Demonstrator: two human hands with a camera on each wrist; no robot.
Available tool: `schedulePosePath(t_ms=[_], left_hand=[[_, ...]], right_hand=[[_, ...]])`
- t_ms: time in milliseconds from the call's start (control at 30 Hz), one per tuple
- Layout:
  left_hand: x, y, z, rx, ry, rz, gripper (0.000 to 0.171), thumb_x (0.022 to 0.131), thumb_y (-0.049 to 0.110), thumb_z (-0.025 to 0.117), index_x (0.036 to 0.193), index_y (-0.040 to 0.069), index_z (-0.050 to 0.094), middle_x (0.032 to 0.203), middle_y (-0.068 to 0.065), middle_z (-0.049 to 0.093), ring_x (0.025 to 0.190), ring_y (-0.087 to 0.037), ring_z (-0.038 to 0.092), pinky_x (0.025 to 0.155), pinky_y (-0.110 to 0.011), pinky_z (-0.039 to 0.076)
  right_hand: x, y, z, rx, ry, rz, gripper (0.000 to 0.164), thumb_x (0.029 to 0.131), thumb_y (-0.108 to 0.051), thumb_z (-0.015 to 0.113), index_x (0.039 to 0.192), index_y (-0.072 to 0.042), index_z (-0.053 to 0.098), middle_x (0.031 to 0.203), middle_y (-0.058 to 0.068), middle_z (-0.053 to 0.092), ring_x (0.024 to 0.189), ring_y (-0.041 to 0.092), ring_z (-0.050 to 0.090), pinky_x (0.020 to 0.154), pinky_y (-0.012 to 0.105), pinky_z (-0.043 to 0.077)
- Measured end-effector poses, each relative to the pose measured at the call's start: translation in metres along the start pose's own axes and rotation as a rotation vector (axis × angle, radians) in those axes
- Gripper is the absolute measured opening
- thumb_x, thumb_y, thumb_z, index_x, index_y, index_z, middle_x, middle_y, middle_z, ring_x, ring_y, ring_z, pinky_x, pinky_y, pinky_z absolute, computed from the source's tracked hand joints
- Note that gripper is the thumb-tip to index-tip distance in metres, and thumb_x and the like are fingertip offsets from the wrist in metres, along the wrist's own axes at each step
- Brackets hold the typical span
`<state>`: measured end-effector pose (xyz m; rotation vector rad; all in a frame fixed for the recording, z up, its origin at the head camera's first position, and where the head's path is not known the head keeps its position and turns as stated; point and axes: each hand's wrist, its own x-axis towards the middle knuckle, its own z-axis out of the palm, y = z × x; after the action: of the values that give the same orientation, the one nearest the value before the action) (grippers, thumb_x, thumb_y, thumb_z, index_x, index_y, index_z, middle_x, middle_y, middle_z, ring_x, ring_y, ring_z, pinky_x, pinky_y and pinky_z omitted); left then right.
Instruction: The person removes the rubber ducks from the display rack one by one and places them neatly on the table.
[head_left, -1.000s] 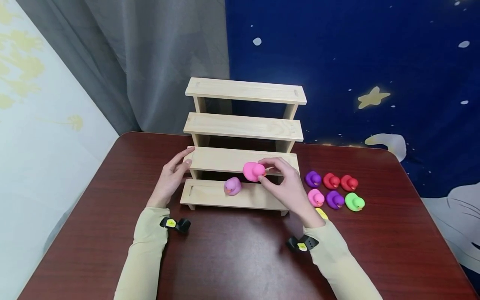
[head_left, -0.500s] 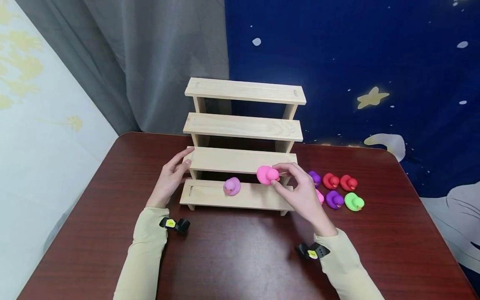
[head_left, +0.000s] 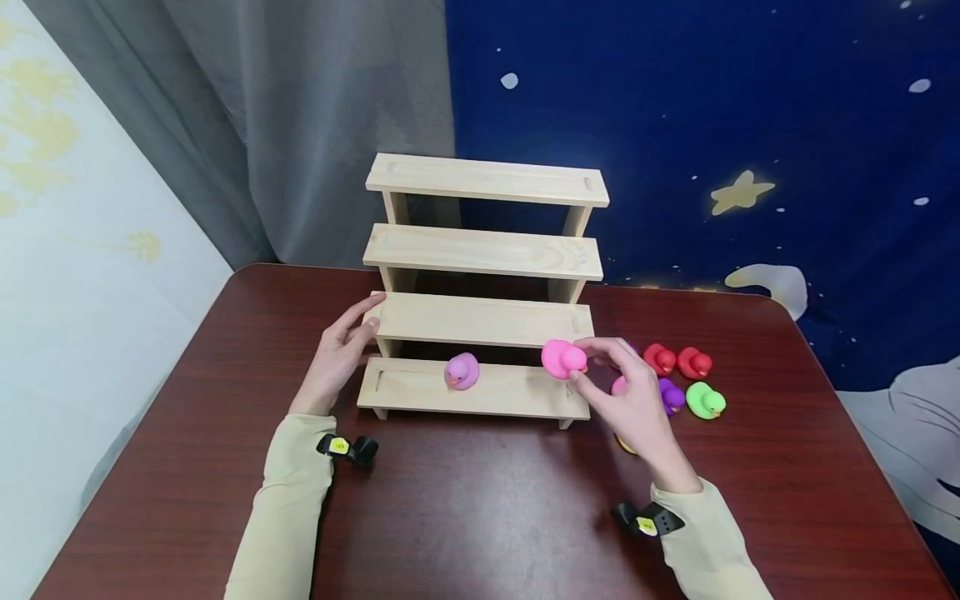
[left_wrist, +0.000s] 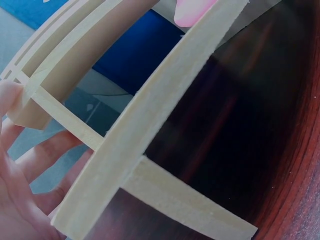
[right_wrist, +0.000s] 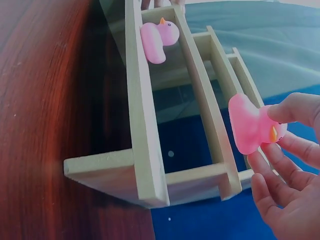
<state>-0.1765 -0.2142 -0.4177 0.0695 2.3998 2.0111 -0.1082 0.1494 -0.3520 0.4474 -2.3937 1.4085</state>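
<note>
A pink rubber duck point(head_left: 562, 358) is pinched between the thumb and fingers of my right hand point(head_left: 626, 396), over the right end of the lowest tier. In the right wrist view, the held duck point(right_wrist: 250, 125) shows its orange beak toward the fingers. My left hand point(head_left: 337, 358) grips the left end of the second tier of a wooden step shelf point(head_left: 480, 319), thumb at the front edge and fingers behind. Its fingers point(left_wrist: 50, 155) show beside the shelf's end in the left wrist view. A lilac rubber duck point(head_left: 461, 372) sits mid-way along the lowest tier.
Right of the shelf stand two red ducks point(head_left: 660, 359), a purple duck point(head_left: 671, 396) and a green duck point(head_left: 705, 401) on the brown table point(head_left: 465, 500). More ducks, including a yellow duck point(head_left: 626, 446), are partly hidden by my right hand. A grey curtain point(head_left: 345, 108) hangs behind.
My right hand has moved right with the pink duck, from near the shelf's middle to its right end. The left hand has stayed on the shelf.
</note>
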Motion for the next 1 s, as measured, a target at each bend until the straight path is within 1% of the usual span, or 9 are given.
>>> schedulePosePath(t_ms=[67,133,233,300,467,600,700,867,1000], left_hand=[[0.0,0.0,0.0,0.0,-0.001,0.003,0.046,0.102,0.03,0.052,0.147,0.023,0.044,0.134,-0.017,0.053,0.106,-0.013,0.06,0.086,-0.051,0.049],[0.0,0.0,0.0,-0.001,-0.002,0.005,0.046,0.102,0.03,0.052,0.147,0.023,0.044,0.133,-0.018,0.054,0.105,-0.013,0.06,0.086,-0.051,0.049],[0.0,0.0,0.0,-0.004,-0.004,0.006,0.046,0.102,0.03,0.051,0.147,0.023,0.045,0.133,-0.018,0.053,0.105,-0.012,0.06,0.086,-0.052,0.048],[0.0,0.0,0.0,-0.007,-0.003,0.008,0.046,0.102,0.03,0.052,0.147,0.023,0.045,0.132,-0.019,0.054,0.105,-0.012,0.06,0.087,-0.053,0.048],[0.0,0.0,-0.001,-0.001,-0.001,0.01,0.046,0.102,0.03,0.051,0.147,0.023,0.045,0.127,-0.021,0.057,0.104,-0.012,0.061,0.087,-0.054,0.047],[0.0,0.0,-0.001,-0.002,-0.001,0.008,0.046,0.102,0.029,0.052,0.147,0.023,0.045,0.128,-0.02,0.057,0.105,-0.013,0.06,0.087,-0.053,0.048],[0.0,0.0,-0.001,-0.009,-0.002,0.006,0.046,0.102,0.029,0.052,0.147,0.023,0.045,0.131,-0.019,0.055,0.106,-0.014,0.059,0.086,-0.052,0.049],[0.001,0.0,0.0,-0.013,0.001,0.005,0.046,0.102,0.029,0.052,0.146,0.024,0.045,0.13,-0.018,0.055,0.108,-0.015,0.057,0.086,-0.052,0.049],[0.001,0.0,-0.001,-0.017,0.001,0.006,0.046,0.102,0.028,0.052,0.147,0.023,0.045,0.129,-0.019,0.056,0.108,-0.015,0.058,0.086,-0.051,0.049]], right_hand=[[-0.003,0.013,-0.001,-0.003,0.008,0.012,0.032,0.078,0.005,0.077,0.108,0.002,0.067,0.105,0.012,0.064,0.095,0.02,0.059,0.085,0.024,0.044],[-0.006,0.015,-0.004,-0.007,0.021,0.034,0.033,0.078,0.006,0.077,0.108,0.002,0.067,0.104,0.012,0.064,0.094,0.021,0.059,0.084,0.021,0.044],[-0.01,0.017,-0.007,-0.012,0.046,0.064,0.034,0.077,0.006,0.077,0.109,0.003,0.067,0.103,0.013,0.064,0.093,0.021,0.058,0.083,0.017,0.043],[-0.012,0.008,-0.01,-0.018,0.064,0.083,0.034,0.075,0.011,0.076,0.108,0.007,0.066,0.102,0.018,0.064,0.091,0.025,0.059,0.081,0.016,0.043],[-0.016,0.011,-0.015,-0.032,0.09,0.092,0.035,0.075,0.012,0.076,0.108,0.009,0.065,0.102,0.019,0.065,0.083,0.023,0.06,0.075,0.012,0.044],[-0.019,0.013,-0.02,-0.034,0.093,0.118,0.035,0.076,0.012,0.074,0.109,0.011,0.063,0.103,0.022,0.064,0.084,0.028,0.06,0.076,0.011,0.043],[-0.021,0.018,-0.024,-0.043,0.094,0.149,0.036,0.077,0.011,0.074,0.111,0.01,0.063,0.104,0.021,0.063,0.085,0.026,0.059,0.077,0.012,0.043],[-0.03,0.045,-0.029,-0.036,0.107,0.202,0.038,0.079,0.005,0.076,0.115,0.002,0.064,0.107,0.013,0.063,0.089,0.01,0.06,0.08,0.012,0.044],[-0.037,0.064,-0.034,-0.025,0.137,0.185,0.038,0.079,0.003,0.077,0.115,-0.001,0.066,0.107,0.01,0.064,0.09,0.005,0.06,0.081,0.013,0.045]])
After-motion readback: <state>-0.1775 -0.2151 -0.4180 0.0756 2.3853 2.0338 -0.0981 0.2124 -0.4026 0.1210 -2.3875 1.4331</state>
